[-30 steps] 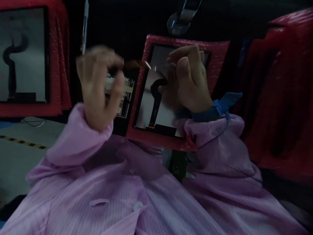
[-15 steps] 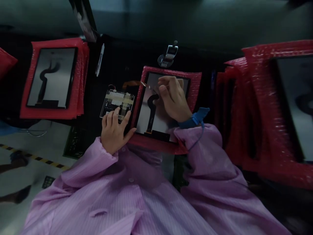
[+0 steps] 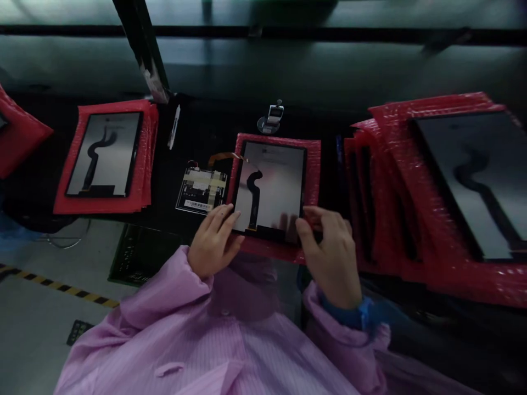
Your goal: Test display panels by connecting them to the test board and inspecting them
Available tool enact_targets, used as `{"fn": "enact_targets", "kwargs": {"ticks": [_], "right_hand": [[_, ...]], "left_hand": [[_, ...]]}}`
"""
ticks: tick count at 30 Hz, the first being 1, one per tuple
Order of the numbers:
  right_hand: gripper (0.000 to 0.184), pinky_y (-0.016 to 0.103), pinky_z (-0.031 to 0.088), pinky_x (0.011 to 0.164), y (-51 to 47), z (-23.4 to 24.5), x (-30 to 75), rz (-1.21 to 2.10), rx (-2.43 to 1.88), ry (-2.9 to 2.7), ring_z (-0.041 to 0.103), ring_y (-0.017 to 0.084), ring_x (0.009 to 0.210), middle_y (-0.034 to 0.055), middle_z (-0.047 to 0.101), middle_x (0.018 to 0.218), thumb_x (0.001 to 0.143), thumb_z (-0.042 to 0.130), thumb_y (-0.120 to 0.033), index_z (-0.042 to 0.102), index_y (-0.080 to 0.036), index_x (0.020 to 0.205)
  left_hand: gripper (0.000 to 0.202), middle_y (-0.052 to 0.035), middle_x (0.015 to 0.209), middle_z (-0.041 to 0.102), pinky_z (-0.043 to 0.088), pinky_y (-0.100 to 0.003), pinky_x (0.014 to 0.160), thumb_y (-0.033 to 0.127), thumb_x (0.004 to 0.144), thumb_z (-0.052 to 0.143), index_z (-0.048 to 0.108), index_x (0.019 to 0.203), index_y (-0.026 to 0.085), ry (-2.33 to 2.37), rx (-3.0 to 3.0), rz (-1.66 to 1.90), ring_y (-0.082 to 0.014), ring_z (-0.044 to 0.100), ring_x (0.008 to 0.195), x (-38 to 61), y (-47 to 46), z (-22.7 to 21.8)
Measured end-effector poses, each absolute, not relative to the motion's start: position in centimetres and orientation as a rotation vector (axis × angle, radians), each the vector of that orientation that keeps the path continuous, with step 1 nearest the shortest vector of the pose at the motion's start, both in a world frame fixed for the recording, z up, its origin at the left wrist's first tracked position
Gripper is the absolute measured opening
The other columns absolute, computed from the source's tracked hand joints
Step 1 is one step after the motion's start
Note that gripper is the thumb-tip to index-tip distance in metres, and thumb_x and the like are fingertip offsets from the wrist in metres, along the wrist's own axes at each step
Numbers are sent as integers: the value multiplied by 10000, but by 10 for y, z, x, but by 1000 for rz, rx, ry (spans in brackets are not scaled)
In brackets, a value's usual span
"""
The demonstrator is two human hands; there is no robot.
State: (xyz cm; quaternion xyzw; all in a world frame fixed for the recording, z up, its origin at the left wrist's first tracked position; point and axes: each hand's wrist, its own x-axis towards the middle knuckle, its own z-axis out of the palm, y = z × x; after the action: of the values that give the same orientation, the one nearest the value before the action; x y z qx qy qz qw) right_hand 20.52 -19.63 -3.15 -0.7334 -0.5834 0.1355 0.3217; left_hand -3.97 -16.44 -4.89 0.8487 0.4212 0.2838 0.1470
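Observation:
A grey display panel (image 3: 274, 184) with a black S-shaped flex cable (image 3: 253, 192) lies on a red bubble-wrap sheet (image 3: 313, 164) in the middle of the dark bench. My left hand (image 3: 214, 241) rests with fingers stretched out at the panel's near left corner. At the near right corner my right hand (image 3: 331, 255) has its fingers curled over the panel's edge and the red sheet; a blue wrist strap (image 3: 354, 315) shows below it. A small circuit board (image 3: 201, 189) with tape strips lies just left of the panel, joined to it by an orange flex (image 3: 222, 157).
Another panel on a stack of red sheets (image 3: 105, 156) lies at the left. A large pile of red-wrapped panels (image 3: 444, 181) fills the right. A pen (image 3: 174, 127) and a small metal stand (image 3: 272, 118) sit behind. Grey floor with striped tape (image 3: 53, 285) is at lower left.
My right hand left the top of the panel and came down to its near right corner. My left hand slid from the circuit board to the panel's near left corner. The view pulled back.

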Motion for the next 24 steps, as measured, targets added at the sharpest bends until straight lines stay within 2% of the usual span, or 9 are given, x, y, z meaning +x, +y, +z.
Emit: {"fn": "enact_targets", "kwargs": {"ticks": [6, 10, 13, 16, 19, 22, 24], "right_hand": [[638, 587, 407, 1108, -230, -56, 174, 254, -2066, -1454, 549, 351, 1245, 205, 632, 1330, 1017, 406, -627, 558, -132, 1390], [621, 621, 376, 1117, -221, -54, 163, 220, -2131, -1465, 523, 370, 1261, 197, 622, 1326, 1017, 386, -640, 581, -156, 1355], [619, 629, 404, 1055, -215, -42, 164, 295, -2128, -1338, 529, 366, 1170, 191, 646, 1233, 971, 434, -693, 640, -169, 1228], [602, 616, 417, 1041, -210, -20, 167, 344, -2080, -1203, 539, 359, 1150, 176, 670, 1176, 933, 487, -700, 648, -180, 1189], [568, 555, 474, 1016, -207, 4, 166, 379, -1970, -1169, 594, 322, 1111, 152, 665, 1185, 927, 525, -648, 617, -194, 1257], [585, 490, 536, 948, -203, 19, 164, 438, -1857, -1199, 646, 280, 1047, 155, 646, 1278, 937, 551, -592, 561, -195, 1366], [574, 494, 543, 949, -202, 24, 162, 436, -1829, -1216, 658, 286, 1066, 151, 653, 1301, 948, 549, -580, 556, -201, 1379]], "left_hand": [[501, -228, 1402, 643, 555, -482, 1104, 357, 1062, 485, 466, 1485, 88, 1255, 2431, 809, -315, 621, 1316, -21, -171, -49], [560, -214, 1399, 658, 600, -436, 1022, 396, 1065, 497, 392, 1525, 93, 1236, 2433, 842, -290, 688, 1201, -24, -167, -44], [555, -206, 1324, 702, 611, -434, 996, 461, 1067, 485, 469, 1463, 73, 1233, 2418, 796, -297, 701, 1163, -29, -163, -37], [603, -220, 1281, 720, 609, -453, 1000, 533, 1059, 468, 545, 1392, 36, 1222, 2364, 713, -317, 703, 1161, -34, -156, -30], [618, -198, 1280, 727, 596, -470, 1027, 587, 1045, 473, 586, 1374, 76, 1217, 2239, 603, -316, 708, 1173, -40, -148, -21], [596, -181, 1279, 732, 598, -468, 1018, 595, 1041, 481, 609, 1369, 113, 1214, 2131, 522, -301, 726, 1141, -44, -142, -14], [569, -172, 1308, 723, 597, -462, 1019, 580, 1041, 491, 616, 1373, 136, 1213, 2095, 521, -291, 728, 1141, -47, -141, -11]]}}
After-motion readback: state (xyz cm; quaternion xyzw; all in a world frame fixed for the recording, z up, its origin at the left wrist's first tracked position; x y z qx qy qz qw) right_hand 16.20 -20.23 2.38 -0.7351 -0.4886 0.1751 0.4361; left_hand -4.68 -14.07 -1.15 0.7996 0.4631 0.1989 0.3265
